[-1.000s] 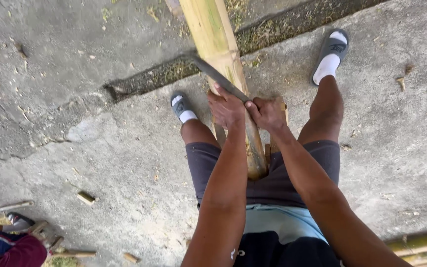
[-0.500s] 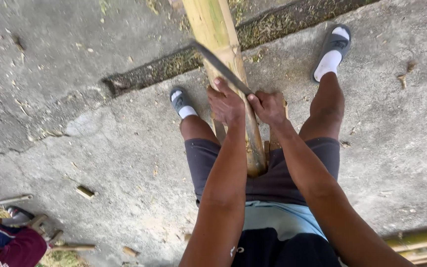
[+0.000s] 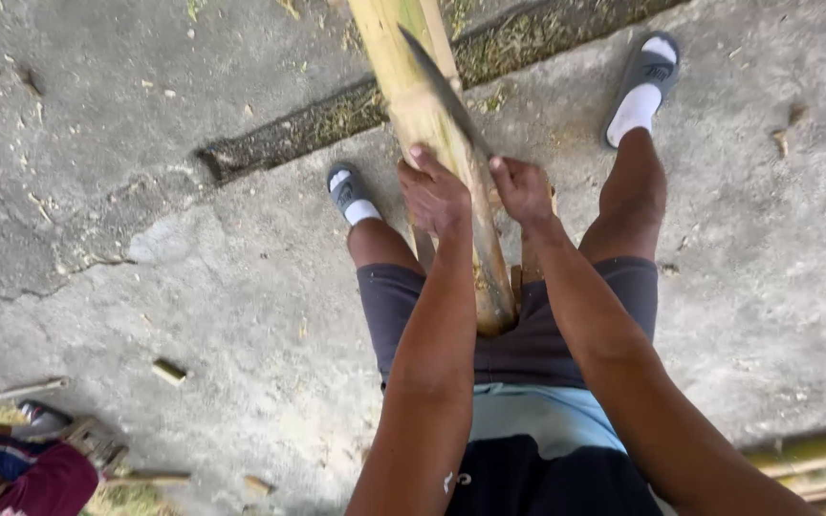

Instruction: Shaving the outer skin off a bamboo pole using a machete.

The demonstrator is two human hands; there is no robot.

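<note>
A thick yellow-green bamboo pole [image 3: 413,91] runs from between my knees up toward the top of the view, its cut end [image 3: 495,311] resting at my lap. My left hand [image 3: 432,196] grips the pole from the left side. My right hand [image 3: 523,189] is closed on the handle of a long dark knife; the knife blade [image 3: 446,91] lies slanted across the pole's right face, pointing away from me. A thinner split strip of bamboo [image 3: 531,263] shows under my right wrist. My feet, in grey slides with white socks [image 3: 348,196] [image 3: 641,91], stand on either side of the pole.
Cracked concrete floor with a mossy groove [image 3: 317,129] crossing behind the pole. Small bamboo offcuts [image 3: 168,370] lie at the left. Another person's maroon sleeve [image 3: 35,478] and bamboo scraps are at bottom left. More bamboo poles [image 3: 815,459] lie at bottom right.
The blade has swung from lying crosswise on the pole to pointing further up along it. Both hands stay on the pole and handle, shifted slightly upward.
</note>
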